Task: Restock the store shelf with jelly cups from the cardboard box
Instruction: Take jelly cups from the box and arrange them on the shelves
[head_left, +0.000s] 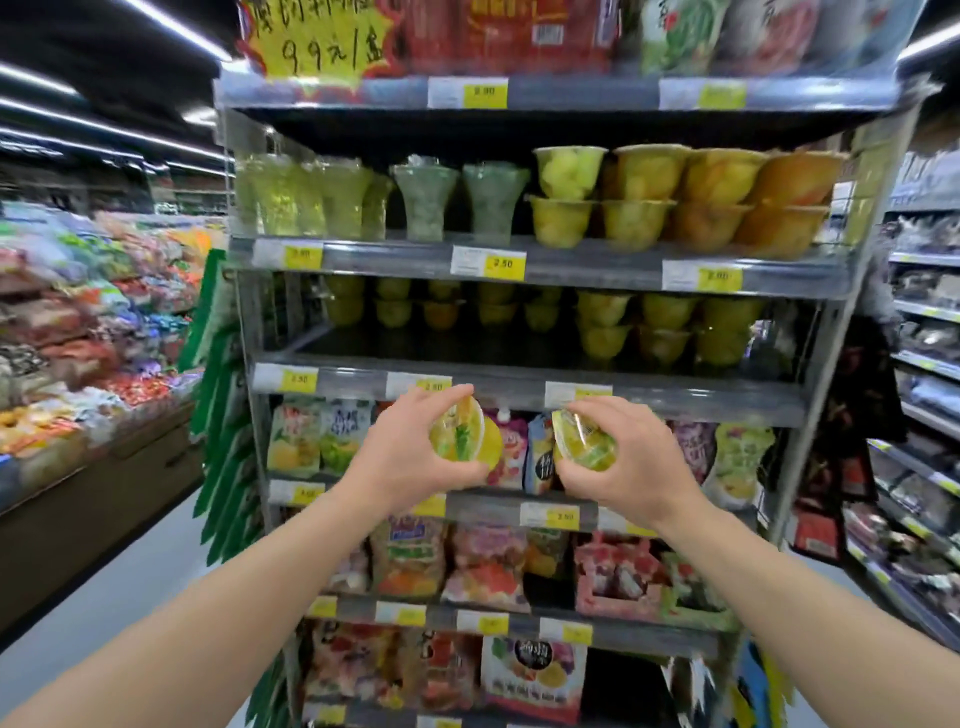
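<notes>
Yellow jelly fills two clear plastic cups held up in front of a grey metal store shelf (519, 387). The left hand (410, 457) curls its fingers and thumb around one jelly cup (460, 431), tilted so its lid faces the camera. The right hand (618, 457) grips the second jelly cup (584, 441) the same way, just beside the first, the two cups apart. Both cups sit level with the price-tag rail (675, 402) below the half-stocked tier, where stacked fruit jelly cups (665, 327) stand at the right and rear and the left front lies bare. Snack pouches (322, 436) hang on the tier beneath.
</notes>
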